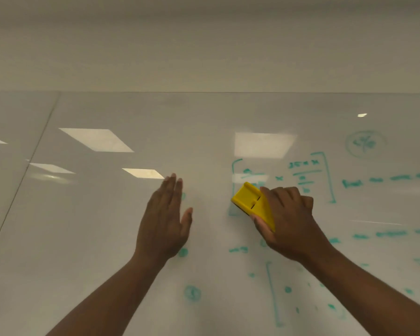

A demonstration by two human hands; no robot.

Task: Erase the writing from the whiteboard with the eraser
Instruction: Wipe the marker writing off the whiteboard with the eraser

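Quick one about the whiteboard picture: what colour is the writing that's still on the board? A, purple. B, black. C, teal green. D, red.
C: the brackets, fractions and words left on the whiteboard to the right of the yellow eraser are all teal green, and the right hand holds that eraser against them.

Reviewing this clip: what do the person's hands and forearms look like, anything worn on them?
Both forearms are bare as far as the frame shows: no sleeves, gloves, watch or bracelets. No rings show on the left hand or the right hand. Nails look short and unpainted.
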